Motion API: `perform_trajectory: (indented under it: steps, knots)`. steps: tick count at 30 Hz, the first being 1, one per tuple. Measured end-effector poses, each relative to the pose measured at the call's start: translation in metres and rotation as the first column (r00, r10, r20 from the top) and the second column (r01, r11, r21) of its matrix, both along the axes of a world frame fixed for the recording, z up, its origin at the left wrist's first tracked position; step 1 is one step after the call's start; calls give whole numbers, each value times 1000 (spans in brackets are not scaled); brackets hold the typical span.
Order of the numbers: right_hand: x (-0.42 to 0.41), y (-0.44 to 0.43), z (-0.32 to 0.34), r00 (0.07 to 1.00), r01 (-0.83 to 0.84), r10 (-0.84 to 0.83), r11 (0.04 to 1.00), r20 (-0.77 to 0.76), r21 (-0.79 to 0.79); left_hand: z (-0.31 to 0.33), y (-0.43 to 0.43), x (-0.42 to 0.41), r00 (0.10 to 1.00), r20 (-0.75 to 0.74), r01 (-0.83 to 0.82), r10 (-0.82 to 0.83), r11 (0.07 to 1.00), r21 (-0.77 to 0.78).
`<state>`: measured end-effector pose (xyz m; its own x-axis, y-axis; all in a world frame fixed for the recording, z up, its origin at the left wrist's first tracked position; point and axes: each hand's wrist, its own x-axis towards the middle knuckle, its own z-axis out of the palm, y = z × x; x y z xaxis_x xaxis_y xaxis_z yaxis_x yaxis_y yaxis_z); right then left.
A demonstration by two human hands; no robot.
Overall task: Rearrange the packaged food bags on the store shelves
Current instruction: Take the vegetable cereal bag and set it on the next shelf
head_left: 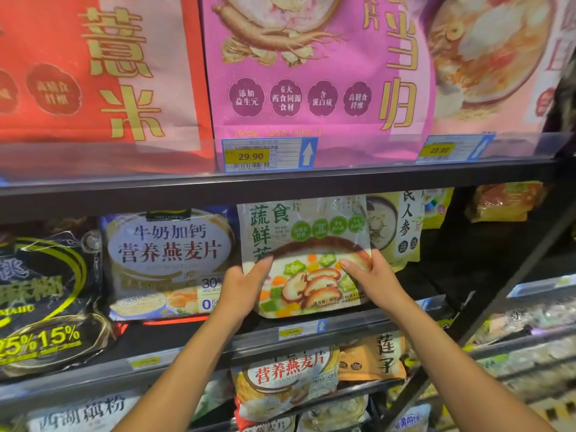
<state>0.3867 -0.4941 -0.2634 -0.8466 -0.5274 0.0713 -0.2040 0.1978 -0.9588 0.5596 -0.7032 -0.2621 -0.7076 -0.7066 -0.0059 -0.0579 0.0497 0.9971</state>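
A green-and-white vegetable cereal bag [307, 244] with mushrooms and okra pictured stands upright on the middle shelf [193, 347]. My left hand [244, 288] grips its lower left edge, thumb across the front. My right hand [371, 275] grips its lower right edge the same way. To its left stands a blue-and-white milk oat bag [168, 263], touching it. A yellow ginseng bag [396, 226] stands behind it on the right.
A black bag [46, 300] fills the shelf's left end. Red [93, 73] and pink [311, 73] bags stand on the top shelf above price tags [269, 154]. Oat [286, 378] and orange lotus-seed [374, 357] bags sit on the shelf below. Dark space lies right of the ginseng bag.
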Motion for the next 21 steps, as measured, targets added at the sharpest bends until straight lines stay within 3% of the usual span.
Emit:
perform_trajectory:
  steps: [5,13,21]
  knots:
    - [-3,-2,-2,999,37,-37,999,8,30,-4,-3,3,999,-13,37,-37,999,-6]
    - [9,16,-18,996,-71,74,994,-46,80,-35,1,15,990,-24,139,-141,988,-73]
    - [14,18,-25,995,4,8,993,-104,119,-38,-6,17,985,4,173,-173,982,-71]
